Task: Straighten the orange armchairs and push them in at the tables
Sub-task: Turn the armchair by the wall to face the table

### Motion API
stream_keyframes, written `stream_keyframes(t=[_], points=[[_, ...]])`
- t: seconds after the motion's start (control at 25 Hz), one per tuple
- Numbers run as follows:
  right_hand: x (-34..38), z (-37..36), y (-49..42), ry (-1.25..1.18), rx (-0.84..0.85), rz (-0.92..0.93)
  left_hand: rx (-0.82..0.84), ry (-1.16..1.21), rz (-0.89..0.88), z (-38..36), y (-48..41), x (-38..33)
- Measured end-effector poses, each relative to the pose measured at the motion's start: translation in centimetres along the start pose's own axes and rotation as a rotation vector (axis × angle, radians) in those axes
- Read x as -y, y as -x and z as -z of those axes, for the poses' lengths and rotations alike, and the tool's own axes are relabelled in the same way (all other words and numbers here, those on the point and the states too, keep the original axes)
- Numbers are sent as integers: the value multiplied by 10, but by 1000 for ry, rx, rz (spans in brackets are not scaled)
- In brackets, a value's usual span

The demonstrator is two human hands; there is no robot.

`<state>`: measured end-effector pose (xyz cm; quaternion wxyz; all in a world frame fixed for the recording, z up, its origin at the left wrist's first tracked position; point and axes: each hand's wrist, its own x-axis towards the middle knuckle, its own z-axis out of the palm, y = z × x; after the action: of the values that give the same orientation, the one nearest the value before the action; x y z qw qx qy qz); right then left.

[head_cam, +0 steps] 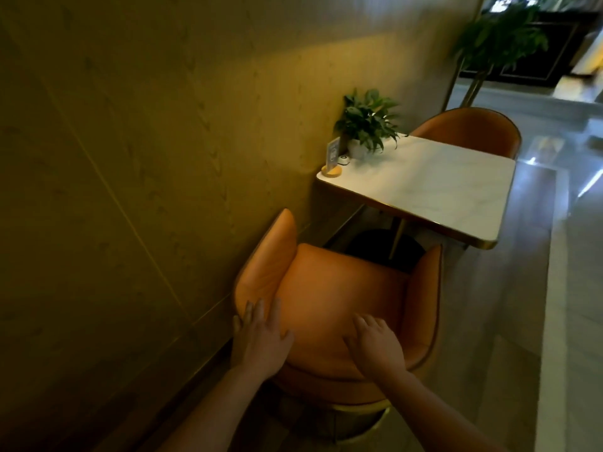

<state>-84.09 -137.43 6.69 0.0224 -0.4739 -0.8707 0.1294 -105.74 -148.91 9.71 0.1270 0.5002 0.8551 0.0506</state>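
An orange armchair [336, 288] stands right below me, its seat facing the white marble table [440, 197], and its front edge is short of the tabletop. My left hand [261, 337] lies over the left of its curved backrest, fingers spread. Further right on the backrest rim, my right hand [375, 347] rests with curled fingers. A second orange armchair [470, 132] sits at the far side of the table, tucked against its edge.
A wood-panelled wall [130, 158] runs close along the left of the chair and table. On the table's wall end stand a small potted plant [368, 122], a sign holder [332, 158] and a call button [343, 160]. Open tiled floor [522, 288] lies to the right.
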Motion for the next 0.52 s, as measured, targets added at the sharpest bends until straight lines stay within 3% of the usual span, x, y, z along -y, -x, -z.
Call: stream_keyframes(t=[0.4, 0.52], points=[[-12, -71, -20, -67, 74, -238, 228, 28, -17, -81, -69, 7], [-7, -83, -12, -147, 52, -319, 143, -60, -88, -101, -61, 9]])
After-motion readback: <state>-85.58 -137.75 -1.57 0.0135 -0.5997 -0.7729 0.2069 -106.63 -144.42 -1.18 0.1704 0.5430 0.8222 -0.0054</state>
